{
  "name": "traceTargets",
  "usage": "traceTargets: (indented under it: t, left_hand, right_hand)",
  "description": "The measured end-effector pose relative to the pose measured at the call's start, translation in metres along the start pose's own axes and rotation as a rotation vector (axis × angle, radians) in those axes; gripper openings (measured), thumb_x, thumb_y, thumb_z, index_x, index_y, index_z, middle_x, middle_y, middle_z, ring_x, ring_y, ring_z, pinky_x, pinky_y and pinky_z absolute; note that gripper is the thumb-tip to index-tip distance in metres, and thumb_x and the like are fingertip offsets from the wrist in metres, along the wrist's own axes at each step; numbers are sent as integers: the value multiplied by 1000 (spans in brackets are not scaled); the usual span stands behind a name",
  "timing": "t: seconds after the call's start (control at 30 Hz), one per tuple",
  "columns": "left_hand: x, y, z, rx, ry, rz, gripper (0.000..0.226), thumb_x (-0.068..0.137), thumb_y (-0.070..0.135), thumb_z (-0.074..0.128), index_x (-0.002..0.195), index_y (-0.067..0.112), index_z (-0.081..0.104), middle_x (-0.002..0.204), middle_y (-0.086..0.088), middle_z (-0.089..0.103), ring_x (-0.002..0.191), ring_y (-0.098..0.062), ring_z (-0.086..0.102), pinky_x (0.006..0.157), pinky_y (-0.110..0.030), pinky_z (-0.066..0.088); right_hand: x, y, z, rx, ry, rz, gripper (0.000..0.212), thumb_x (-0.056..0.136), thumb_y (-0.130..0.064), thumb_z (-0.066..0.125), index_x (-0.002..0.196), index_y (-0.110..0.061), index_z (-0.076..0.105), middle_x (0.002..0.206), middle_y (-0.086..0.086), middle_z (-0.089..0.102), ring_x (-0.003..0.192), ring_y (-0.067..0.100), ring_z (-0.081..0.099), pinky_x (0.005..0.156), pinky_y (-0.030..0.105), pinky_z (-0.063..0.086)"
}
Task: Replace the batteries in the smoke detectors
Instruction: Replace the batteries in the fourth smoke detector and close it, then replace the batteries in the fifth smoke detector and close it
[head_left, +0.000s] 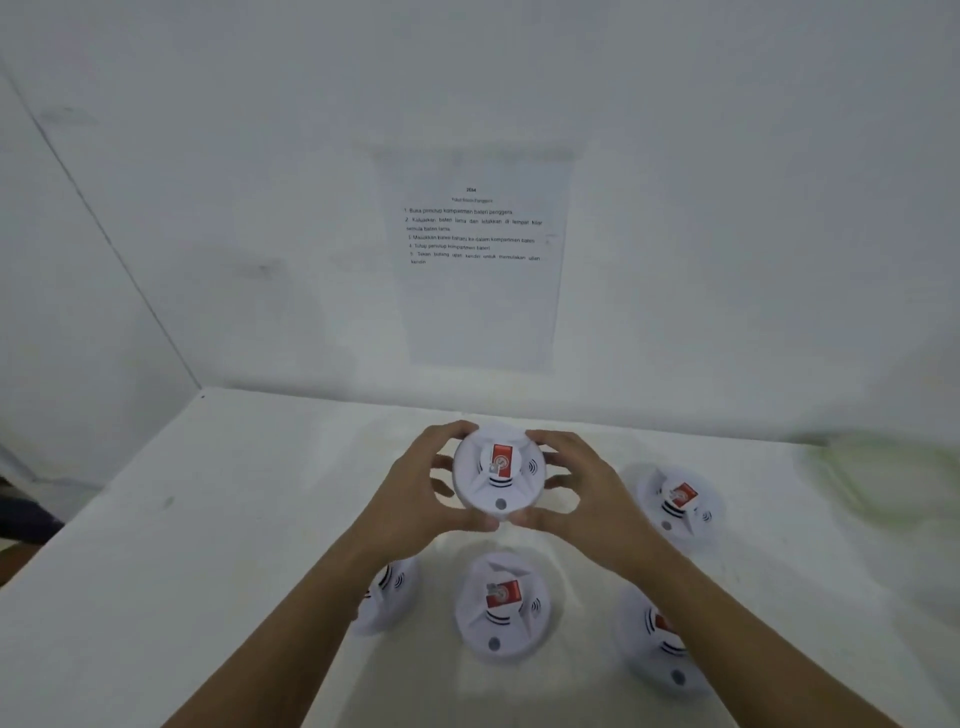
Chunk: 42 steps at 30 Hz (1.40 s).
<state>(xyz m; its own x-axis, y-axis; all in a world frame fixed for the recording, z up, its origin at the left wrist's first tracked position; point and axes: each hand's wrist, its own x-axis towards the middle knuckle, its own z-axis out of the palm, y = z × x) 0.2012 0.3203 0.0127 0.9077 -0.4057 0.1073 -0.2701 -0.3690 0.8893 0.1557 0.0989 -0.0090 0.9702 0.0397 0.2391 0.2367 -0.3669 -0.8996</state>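
Both hands (410, 499) (582, 493) clasp raised detector (498, 475) | four detectors (501, 605) below (blurred, probably resting) | table (208, 519) left bare

Both bare forearms reach forward from the bottom edge, converging toward the middle. The left hand (415, 491) curls in from its side, fingers spread and bent, thumb low. The right hand (582, 488) mirrors it, fingers hooked over the top, thumb underneath. Thumbs nearly meet below, both hands closed in a two-sided grip.
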Motion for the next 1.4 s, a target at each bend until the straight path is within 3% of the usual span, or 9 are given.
traceTargets:
  t: [0.23, 0.53, 0.77, 0.97, 1.03, 1.17, 1.27, 1.4]
  left_hand:
    - [7, 8, -8, -47, 1, 38, 92, 53, 16, 101, 130, 33, 54, 131, 16, 59, 104, -15, 67, 80, -32, 62]
    - [18, 2, 2, 6, -41, -3, 91, 57, 20, 100, 132, 33, 52, 130, 19, 59, 104, -15, 66, 79, -33, 62]
    - [27, -16, 12, 127, -72, -52, 90, 55, 23, 100, 129, 36, 49, 125, 21, 56, 104, -11, 60, 72, -21, 57]
    - [29, -32, 19, 248, -126, -80, 83, 58, 19, 98, 129, 23, 55, 118, 8, 61, 95, -3, 56, 81, -21, 50]
    - [27, -36, 22, 297, -173, -77, 78, 60, 21, 98, 126, 20, 57, 119, 3, 64, 100, -10, 59, 88, -25, 50]
    - [26, -44, 23, 315, -187, -114, 79, 58, 20, 98, 126, 22, 57, 114, 9, 63, 103, -11, 59, 82, -13, 44]
    - [26, -46, 23, 315, -177, -108, 78, 58, 14, 97, 123, 28, 57, 116, 8, 66, 106, -14, 61, 86, -25, 46]
    - [21, -40, 26, 315, -157, -108, 66, 70, 5, 88, 122, 30, 55, 116, 14, 61, 98, -6, 56, 88, -24, 41]
  right_hand:
    - [8, -16, -3, 8, 8, -60, 76, 70, -26, 91, 133, -28, 49, 136, -14, 54, 122, 13, 58, 94, 28, 54]
    - [12, -2, -5, -138, 19, -16, 78, 68, -37, 91, 133, -33, 49, 131, -22, 54, 119, 3, 54, 92, 28, 51]
    - [16, 20, -2, -241, -37, 78, 77, 66, -43, 90, 133, -32, 53, 126, -21, 56, 112, -1, 52, 85, 16, 41]
    - [14, 36, 8, -300, -67, 156, 71, 68, -34, 91, 130, -23, 58, 115, -15, 57, 104, 8, 56, 90, 25, 46]
    - [12, 38, 10, -317, -99, 183, 63, 72, -29, 89, 128, -19, 60, 112, -12, 57, 104, 12, 58, 92, 28, 48]
    - [10, 36, 13, -311, -115, 199, 55, 79, -22, 84, 128, -15, 61, 111, -12, 56, 106, 14, 57, 93, 27, 47]
    - [9, 33, 16, -310, -116, 200, 53, 82, -22, 81, 130, -17, 60, 113, -13, 57, 103, 9, 55, 90, 20, 44]
    - [2, 34, 12, -233, -64, 184, 46, 85, -21, 78, 129, -21, 62, 120, -6, 65, 105, 9, 61, 92, 28, 53]
